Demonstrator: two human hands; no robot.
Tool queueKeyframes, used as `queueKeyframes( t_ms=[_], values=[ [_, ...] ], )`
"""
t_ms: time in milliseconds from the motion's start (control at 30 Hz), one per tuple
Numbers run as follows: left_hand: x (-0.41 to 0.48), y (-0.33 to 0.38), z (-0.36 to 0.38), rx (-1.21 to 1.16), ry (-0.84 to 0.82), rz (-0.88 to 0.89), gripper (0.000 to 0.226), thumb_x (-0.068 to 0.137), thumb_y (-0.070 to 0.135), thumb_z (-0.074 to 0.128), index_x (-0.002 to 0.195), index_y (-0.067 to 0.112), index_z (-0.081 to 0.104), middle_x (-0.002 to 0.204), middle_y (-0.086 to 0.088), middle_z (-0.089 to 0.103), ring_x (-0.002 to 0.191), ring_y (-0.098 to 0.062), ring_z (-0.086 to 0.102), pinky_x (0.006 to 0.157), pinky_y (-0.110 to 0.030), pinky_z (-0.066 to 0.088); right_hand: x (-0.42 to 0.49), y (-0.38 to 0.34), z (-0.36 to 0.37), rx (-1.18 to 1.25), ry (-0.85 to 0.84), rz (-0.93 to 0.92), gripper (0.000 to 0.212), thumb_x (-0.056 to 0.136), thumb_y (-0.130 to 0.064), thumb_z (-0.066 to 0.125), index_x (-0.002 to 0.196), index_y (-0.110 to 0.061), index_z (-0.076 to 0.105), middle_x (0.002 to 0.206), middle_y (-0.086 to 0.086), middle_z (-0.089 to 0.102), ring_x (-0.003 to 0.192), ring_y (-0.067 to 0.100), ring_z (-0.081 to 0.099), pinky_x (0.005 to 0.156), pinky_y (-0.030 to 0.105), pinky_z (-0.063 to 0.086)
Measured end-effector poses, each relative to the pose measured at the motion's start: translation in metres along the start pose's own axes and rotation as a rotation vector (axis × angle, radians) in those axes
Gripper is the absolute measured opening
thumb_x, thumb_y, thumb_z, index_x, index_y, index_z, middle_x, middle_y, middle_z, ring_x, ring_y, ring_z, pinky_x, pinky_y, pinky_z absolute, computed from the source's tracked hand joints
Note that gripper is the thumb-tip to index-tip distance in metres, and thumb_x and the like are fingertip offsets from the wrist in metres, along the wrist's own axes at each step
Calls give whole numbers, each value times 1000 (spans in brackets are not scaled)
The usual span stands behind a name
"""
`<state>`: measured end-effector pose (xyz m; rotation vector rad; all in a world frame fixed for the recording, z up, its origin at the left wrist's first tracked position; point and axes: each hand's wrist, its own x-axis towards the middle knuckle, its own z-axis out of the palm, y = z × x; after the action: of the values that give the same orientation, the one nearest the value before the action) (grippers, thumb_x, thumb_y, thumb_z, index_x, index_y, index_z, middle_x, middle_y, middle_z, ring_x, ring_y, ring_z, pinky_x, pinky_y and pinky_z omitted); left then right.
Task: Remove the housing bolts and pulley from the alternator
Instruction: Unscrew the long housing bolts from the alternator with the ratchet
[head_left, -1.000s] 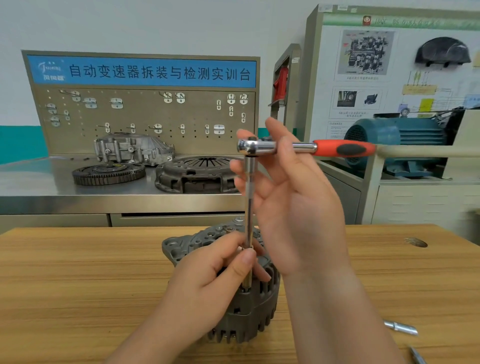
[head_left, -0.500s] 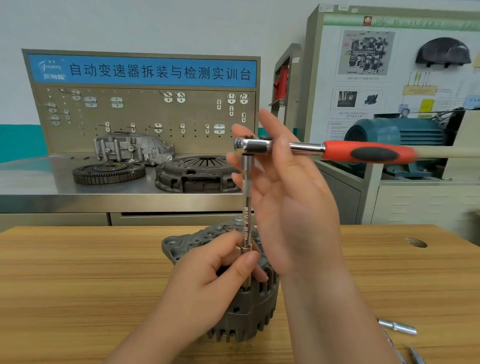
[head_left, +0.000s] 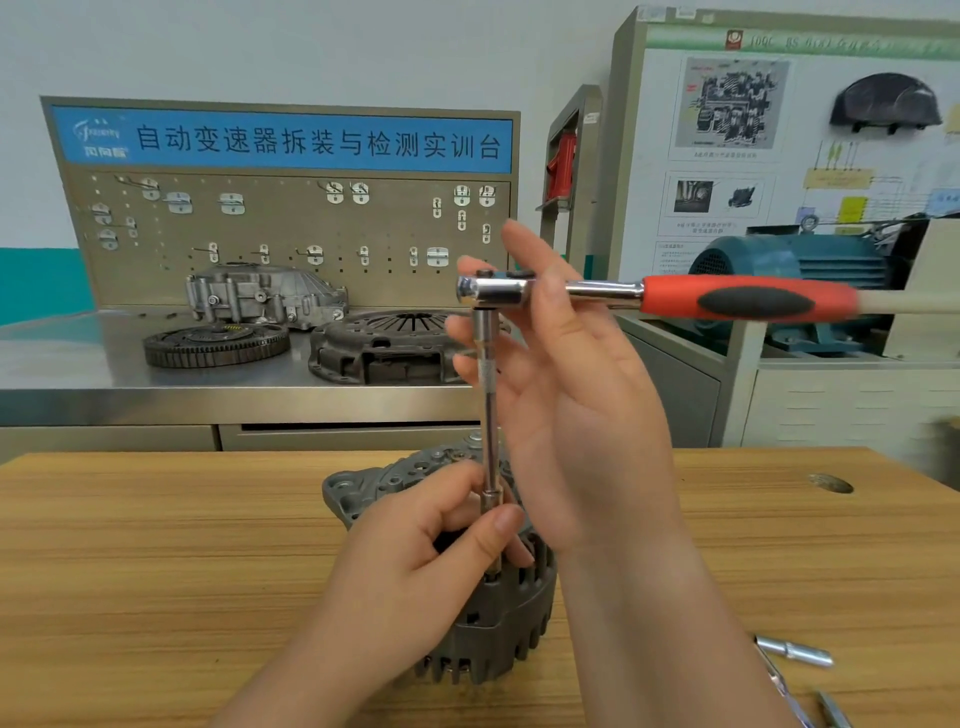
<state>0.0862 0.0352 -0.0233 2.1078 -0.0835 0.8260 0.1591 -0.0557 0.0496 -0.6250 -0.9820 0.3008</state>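
Thumb and forefinger of the left hand (head_left: 415, 564) pinch the foot of the extension bar (head_left: 489, 415) at centre frame, steadying it on the alternator (head_left: 493, 634), which sits on the wooden table (head_left: 156, 571) at lower centre. Fingers of the right hand (head_left: 576, 415) lie nearly straight and loose against the ratchet (head_left: 498, 291), clasping nothing. The alternator looks like heavy, rigid cast metal that could twist under torque, so bracing its finned body and pulling the ratchet's red grip (head_left: 748, 301) seems wisest.

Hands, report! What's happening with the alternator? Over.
Left hand pinches extension at alternator. Right hand open against ratchet. Metal piece lies aside on table.
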Motion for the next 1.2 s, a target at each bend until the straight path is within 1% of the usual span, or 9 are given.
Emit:
queueKeyframes(
  t_ms=[100, 267, 400, 633, 733, 900, 1033, 1133, 1200],
  values=[
    [0, 1, -1, 45, -18, 18, 33, 85, 56, 43, 107, 40, 61, 88, 20, 73, 82, -12, 68, 75, -40, 54, 1, -1, 0, 132, -3, 77, 41, 84, -41, 46, 114, -17, 61, 91, 2, 74, 71, 16, 67, 74, 27, 55],
    [1, 1, -2, 18, -7, -18, 28, 78, 56, 47, 93, 39, 64, 69, 21, 70, 60, 1, 58, 59, -15, 41, 0, -1, -1, 21, -19, -18, 20, 86, -29, 57, 99, -28, 71, 99, 1, 72, 84, 15, 63, 79, 30, 51],
    [1, 0, -1, 7, 0, -55, 38, 73, 61, 48, 90, 32, 66, 74, 16, 74, 64, -3, 62, 64, -26, 45, -2, -1, 0, -201, -10, -125, 20, 86, -20, 59, 93, -31, 74, 99, -10, 71, 96, 10, 62, 93, 37, 47],
    [-1, 3, -2, -12, -24, -16, 32, 83, 57, 45, 97, 34, 62, 82, 12, 74, 74, -25, 66, 74, -48, 52, -1, -4, -1, 114, 10, 47, 33, 90, -34, 51, 115, -16, 60, 97, 2, 74, 69, 15, 66, 69, 27, 54],
    [0, 4, -2, 18, -18, -28, 30, 81, 58, 45, 93, 36, 62, 80, 14, 74, 72, -23, 66, 73, -47, 53, 0, -2, -2, 102, 7, 26, 29, 88, -33, 54, 113, -20, 63, 99, 1, 73, 74, 15, 65, 69, 27, 53],
    [1, 2, 0, 61, 18, -76, 27, 79, 56, 52, 91, 34, 64, 75, 18, 74, 72, -13, 68, 73, -40, 54, -1, -2, -2, -210, 47, -133, 22, 85, -20, 60, 91, -34, 75, 92, -13, 70, 92, 8, 61, 88, 37, 49],
    [0, 3, 1, 42, 33, -42, 42, 77, 60, 46, 95, 27, 66, 77, 20, 73, 74, -8, 68, 72, -39, 53, -2, -1, 1, -55, 27, -45, 22, 87, -26, 55, 101, -29, 72, 98, -4, 72, 83, 15, 65, 77, 28, 52],
    [-1, 2, 0, 37, 29, -1, 34, 84, 56, 44, 103, 35, 62, 83, 21, 72, 77, -7, 66, 69, -29, 50, -1, -2, 3, 101, 16, 32, 30, 88, -35, 53, 112, -19, 62, 99, 2, 74, 71, 16, 67, 71, 26, 54],
    [0, 2, 0, 29, 15, -2, 33, 84, 55, 44, 101, 33, 62, 84, 20, 72, 74, -12, 66, 69, -33, 52, -1, -2, 3, 109, 17, 49, 33, 86, -36, 52, 112, -18, 61, 99, 2, 74, 72, 17, 67, 71, 27, 53]
  ],
)
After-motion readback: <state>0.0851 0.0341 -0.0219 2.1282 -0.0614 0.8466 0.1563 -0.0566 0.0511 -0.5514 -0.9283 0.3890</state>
